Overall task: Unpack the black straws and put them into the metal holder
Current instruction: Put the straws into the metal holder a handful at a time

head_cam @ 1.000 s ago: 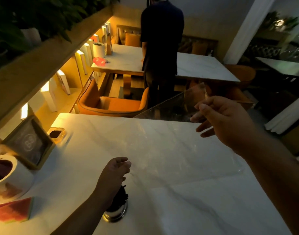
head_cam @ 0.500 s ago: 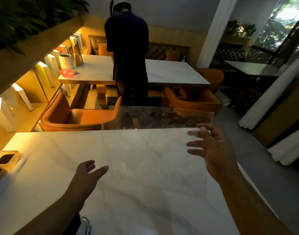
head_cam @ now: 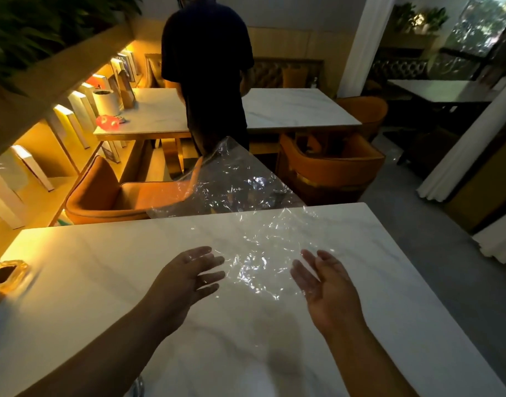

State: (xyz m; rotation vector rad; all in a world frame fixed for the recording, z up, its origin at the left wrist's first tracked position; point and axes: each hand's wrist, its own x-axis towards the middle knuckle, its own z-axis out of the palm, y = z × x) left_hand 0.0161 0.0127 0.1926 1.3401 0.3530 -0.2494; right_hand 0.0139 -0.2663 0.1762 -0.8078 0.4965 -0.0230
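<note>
We find a clear plastic wrapper (head_cam: 234,213) lying spread and crinkled across the far edge of the white marble tabletop (head_cam: 102,270). Its long axis runs from the middle of the tabletop toward the far edge; its pointed far end overhangs that edge and points at a person in dark clothes (head_cam: 208,67) standing beyond. We cannot see any black straws. Only a sliver of metal shows at the near edge, beside the left forearm; we cannot tell what it is.

Our left hand (head_cam: 186,279) hovers palm down over the middle of the tabletop, fingers (head_cam: 208,263) spread and released, their tips at the wrapper's near left margin. Our right hand (head_cam: 326,285) is held palm up and inward at the wrapper's near right margin, fingers likewise released, gripping nothing. Whether either hand touches the film we cannot tell.

A small gold-rimmed dish (head_cam: 5,275) sits at the left edge of the tabletop.
</note>
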